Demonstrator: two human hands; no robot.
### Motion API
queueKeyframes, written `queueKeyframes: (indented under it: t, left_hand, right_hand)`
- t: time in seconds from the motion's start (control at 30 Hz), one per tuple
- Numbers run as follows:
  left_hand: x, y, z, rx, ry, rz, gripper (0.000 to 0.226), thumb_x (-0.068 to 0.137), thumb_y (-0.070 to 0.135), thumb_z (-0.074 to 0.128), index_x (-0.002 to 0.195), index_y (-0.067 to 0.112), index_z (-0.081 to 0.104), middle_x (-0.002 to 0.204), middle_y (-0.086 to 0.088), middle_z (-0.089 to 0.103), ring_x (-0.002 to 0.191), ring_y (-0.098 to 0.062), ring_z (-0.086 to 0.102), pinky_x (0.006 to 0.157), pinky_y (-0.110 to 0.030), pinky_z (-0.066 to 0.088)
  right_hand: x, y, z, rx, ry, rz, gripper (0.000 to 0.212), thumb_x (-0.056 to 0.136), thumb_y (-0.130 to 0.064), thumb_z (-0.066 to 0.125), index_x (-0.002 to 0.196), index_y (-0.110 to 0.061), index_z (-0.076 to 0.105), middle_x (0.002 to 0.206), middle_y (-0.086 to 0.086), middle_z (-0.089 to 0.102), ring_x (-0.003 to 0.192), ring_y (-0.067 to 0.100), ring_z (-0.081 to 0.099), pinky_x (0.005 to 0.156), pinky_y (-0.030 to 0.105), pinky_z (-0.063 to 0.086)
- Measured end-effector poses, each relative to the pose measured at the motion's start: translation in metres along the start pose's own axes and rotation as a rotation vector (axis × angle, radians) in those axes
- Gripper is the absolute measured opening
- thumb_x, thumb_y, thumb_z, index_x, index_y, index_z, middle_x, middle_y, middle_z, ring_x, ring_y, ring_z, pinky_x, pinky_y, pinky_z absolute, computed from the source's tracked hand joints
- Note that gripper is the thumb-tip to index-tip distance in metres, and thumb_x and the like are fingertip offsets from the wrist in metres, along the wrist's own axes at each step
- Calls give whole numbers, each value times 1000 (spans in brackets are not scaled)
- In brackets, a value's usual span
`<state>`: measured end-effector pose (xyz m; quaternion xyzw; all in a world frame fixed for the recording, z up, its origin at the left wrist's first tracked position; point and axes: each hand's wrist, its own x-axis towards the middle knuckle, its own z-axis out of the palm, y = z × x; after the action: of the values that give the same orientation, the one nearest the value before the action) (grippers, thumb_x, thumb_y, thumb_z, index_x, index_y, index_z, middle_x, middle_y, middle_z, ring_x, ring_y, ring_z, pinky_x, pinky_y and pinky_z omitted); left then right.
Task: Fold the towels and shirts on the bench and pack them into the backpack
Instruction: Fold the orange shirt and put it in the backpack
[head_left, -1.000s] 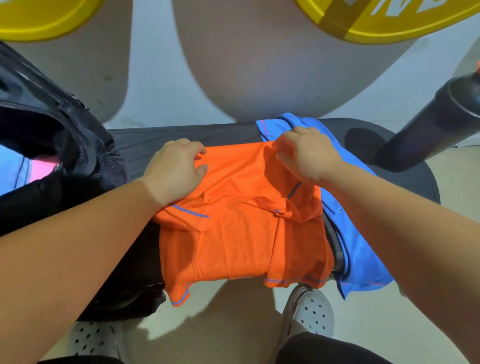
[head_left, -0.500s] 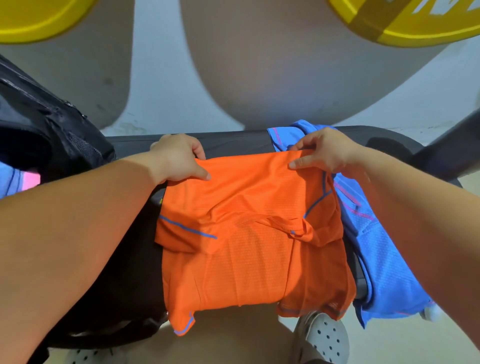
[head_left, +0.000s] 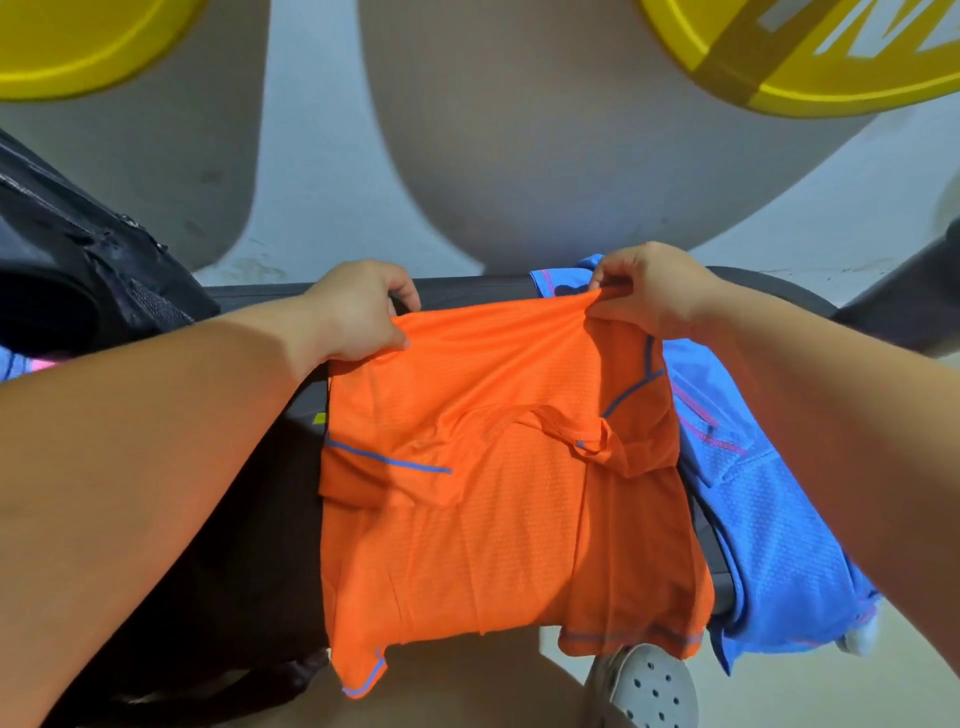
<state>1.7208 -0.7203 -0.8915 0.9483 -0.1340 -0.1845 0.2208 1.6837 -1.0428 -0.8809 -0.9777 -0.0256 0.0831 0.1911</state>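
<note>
Left hand (head_left: 358, 312) and right hand (head_left: 649, 296) now pinch and lift the thin orange shirt (head_left: 493, 493) off the black worktop (head_left: 467, 292), likely folding it again.

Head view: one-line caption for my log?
Left hand and right hand pinch the orange shirt at its far edge over the bench; blue shirt beside it.

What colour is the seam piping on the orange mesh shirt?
Blue seam piping on the orange mesh shirt; head view shows it best.
</note>
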Motion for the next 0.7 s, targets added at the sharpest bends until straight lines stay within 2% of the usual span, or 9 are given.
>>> queueKeyframes:
  t: [0.07, 0.17, 0.23, 0.33, 0.4, 0.53, 0.67, 0.7]
  left_hand:
    - [10, 2, -5, 50, 73, 17, 33, 72, 13, 83, 92, 31, 65, 81, 8, 61, 84, -20, 62, 71, -27, 44]
    - [26, 4, -16, 120, 281, 48, 28, 75, 16, 79, 98, 28, 69, 94, -4, 66, 98, -29, 62, 82, -33, 48]
    - [33, 9, -27, 128, 417, 67, 26, 77, 17, 75, 100, 27, 69, 99, -8, 70, 100, -34, 62, 84, -37, 50]
    - [36, 17, -39, 100, 540, 129, 25, 77, 16, 72, 99, 26, 69, 96, -5, 69, 97, -34, 63, 82, -39, 51]
    - [31, 19, -42, 61, 529, 147, 26, 77, 15, 74, 100, 25, 70, 90, 0, 64, 95, -31, 62, 82, -38, 50]
    - [3, 12, -34, 116, 424, 175, 20, 76, 17, 77, 94, 24, 70, 86, 0, 65, 90, -30, 62, 79, -36, 50]
    - [-40, 10, -18, 229, 352, 198, 14, 75, 18, 75, 82, 26, 67, 83, -2, 68, 87, -30, 63, 75, -37, 52]
    - [-51, 11, -16, 255, 313, 212, 14, 75, 17, 74, 80, 26, 65, 82, -1, 66, 86, -29, 62, 74, -36, 52]
  right_hand:
    - [10, 2, -5, -73, 37, -10, 17, 81, -21, 76, 98, -20, 72, 89, 2, 65, 86, 22, 59, 71, 25, 36]
    - [31, 2, -14, -128, 164, -48, 20, 82, -20, 74, 101, -17, 72, 98, 10, 70, 95, 33, 64, 74, 31, 41]
    - [43, 0, -22, -130, 251, -45, 17, 80, -22, 71, 97, -21, 70, 99, 9, 71, 96, 34, 64, 76, 34, 46]
    - [49, -4, -32, -105, 350, -49, 20, 77, -26, 62, 95, -23, 67, 98, 6, 70, 94, 33, 63, 75, 37, 48]
    - [42, -7, -36, -93, 331, -78, 21, 75, -29, 61, 94, -23, 68, 94, 4, 69, 92, 32, 63, 74, 34, 47]
    - [6, -10, -36, -45, 239, -109, 15, 77, -19, 75, 91, -17, 71, 78, -2, 63, 79, 27, 63, 68, 27, 38]
    - [-43, -13, -21, 7, 123, -109, 15, 75, -19, 81, 81, -27, 69, 68, -10, 63, 65, 15, 59, 64, 29, 46]
    - [-55, -14, -16, 3, 94, -122, 17, 75, -17, 81, 80, -28, 69, 67, -13, 62, 64, 11, 58, 66, 24, 48]
